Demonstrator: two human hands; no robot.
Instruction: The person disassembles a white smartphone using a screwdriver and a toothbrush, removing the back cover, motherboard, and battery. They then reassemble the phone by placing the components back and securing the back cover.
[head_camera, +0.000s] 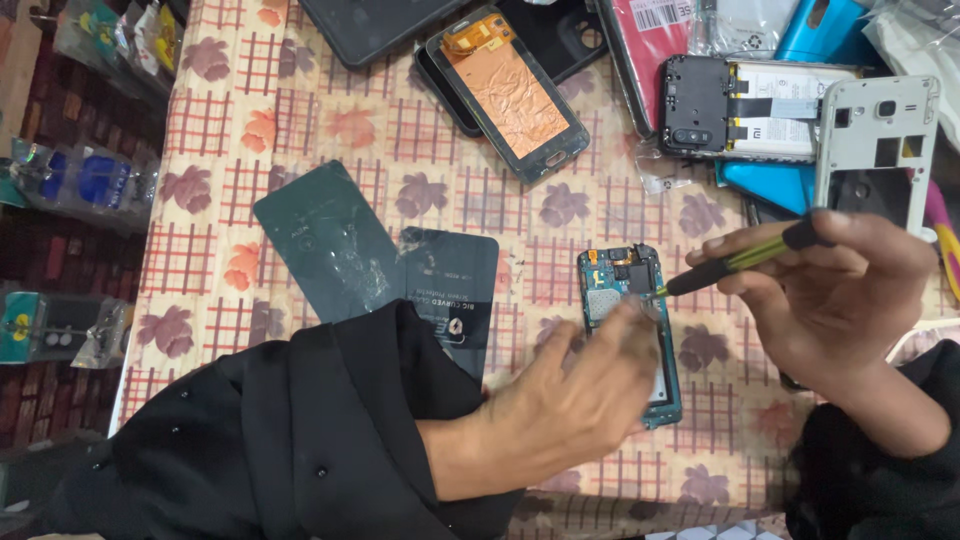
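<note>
A blue phone circuit board (622, 283) lies on the patterned tablecloth (330, 130) near the table's front. My left hand (570, 395) rests on its lower half, fingertips pressing it down. My right hand (835, 290) grips a yellow-and-black screwdriver (735, 261), whose tip touches the board's upper right edge. Both arms wear black sleeves.
Two dark rectangular sheets (330, 250) lie left of the board. At the back are a phone screen with copper foil (510, 92), a black opened phone with a white battery (750, 108), a silver phone frame (880, 135), blue and red cases. Packaged goods (70, 180) hang at left.
</note>
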